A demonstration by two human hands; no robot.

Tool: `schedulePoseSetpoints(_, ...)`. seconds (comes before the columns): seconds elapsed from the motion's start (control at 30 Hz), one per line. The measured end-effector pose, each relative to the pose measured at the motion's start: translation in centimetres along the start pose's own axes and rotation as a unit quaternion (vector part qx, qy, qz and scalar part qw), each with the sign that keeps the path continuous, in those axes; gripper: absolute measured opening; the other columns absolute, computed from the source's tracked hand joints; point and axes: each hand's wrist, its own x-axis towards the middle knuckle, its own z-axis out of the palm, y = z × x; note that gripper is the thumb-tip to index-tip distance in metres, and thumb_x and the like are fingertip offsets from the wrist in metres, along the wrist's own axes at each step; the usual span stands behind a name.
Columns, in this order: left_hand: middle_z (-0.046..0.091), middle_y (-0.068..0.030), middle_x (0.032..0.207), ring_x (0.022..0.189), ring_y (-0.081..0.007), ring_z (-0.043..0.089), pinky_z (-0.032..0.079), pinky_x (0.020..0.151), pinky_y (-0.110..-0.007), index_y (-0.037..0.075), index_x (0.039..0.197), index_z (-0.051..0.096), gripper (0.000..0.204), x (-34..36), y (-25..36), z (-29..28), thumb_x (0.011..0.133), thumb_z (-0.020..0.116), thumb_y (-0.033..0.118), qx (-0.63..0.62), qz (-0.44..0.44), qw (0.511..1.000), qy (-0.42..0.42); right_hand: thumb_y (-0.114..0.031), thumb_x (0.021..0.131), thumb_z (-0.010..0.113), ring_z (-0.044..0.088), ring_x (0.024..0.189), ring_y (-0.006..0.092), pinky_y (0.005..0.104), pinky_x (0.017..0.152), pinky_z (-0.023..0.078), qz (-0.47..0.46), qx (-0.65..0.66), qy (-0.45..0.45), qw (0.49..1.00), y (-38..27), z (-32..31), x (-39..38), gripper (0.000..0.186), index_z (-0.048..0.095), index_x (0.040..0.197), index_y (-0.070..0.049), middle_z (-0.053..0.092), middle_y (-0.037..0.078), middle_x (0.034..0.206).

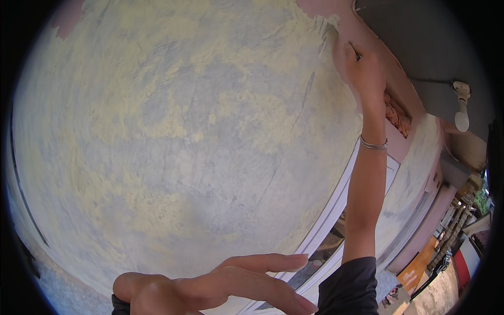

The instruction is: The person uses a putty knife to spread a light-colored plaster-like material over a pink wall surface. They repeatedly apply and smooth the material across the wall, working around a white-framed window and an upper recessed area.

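Note:
In front of me stands a wall (199, 131) with patchy pale yellow and grey coating, its upper corners showing pink paint. My right arm reaches up along the wall's right side, a silvery bracelet at the wrist. High up, my right hand (365, 73) is closed against the pink strip by the ragged edge of the coating. A small dark bit shows by its fingers, but I cannot make out what they hold. Low in the view, my left hand (220, 286) is held out before the wall with its fingers stretched and nothing in them.
A recess with an orange-pink bundle (397, 115) lies just right of my right wrist. A white-framed opening (325, 218) runs below it. A white bulb (462, 119) in a holder hangs at the far right. Beyond are poles and an orange board (417, 268).

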Motion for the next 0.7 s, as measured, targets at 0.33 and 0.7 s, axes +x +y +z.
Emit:
schedulePoseSetpoints(0.33, 0.059, -0.0257, 0.132, 0.149, -0.0535, 0.038, 0.036, 0.122, -0.06, 0.021, 0.108, 0.056, 0.054, 1.7, 3.2, -3.8, 0.061, 0.072, -0.002, 0.073, -0.213, 0.974, -0.007, -0.037, 0.1, 0.055, 0.072, 0.093, 0.0443, 0.0499, 0.081, 0.057, -0.006, -0.05, 0.034, 0.998, 0.6, 1.1, 0.9, 0.04, 0.079, 0.103, -0.005, 0.074, 0.025, 0.096)
schedulePoseSetpoints(0.7, 0.059, -0.0199, 0.144, 0.146, -0.0438, 0.045, 0.034, 0.12, -0.056, 0.002, 0.13, 0.066, 0.05, 2.4, -0.1, -8.6, 0.08, 0.063, -0.005, 0.521, -0.121, 0.843, -0.062, -0.035, 0.099, 0.051, 0.071, 0.095, 0.0439, 0.0495, 0.084, 0.057, 0.006, -0.026, -0.016, 1.0, 0.4, 0.5, 0.6, 0.041, 0.08, 0.107, -0.008, 0.075, 0.023, 0.099)
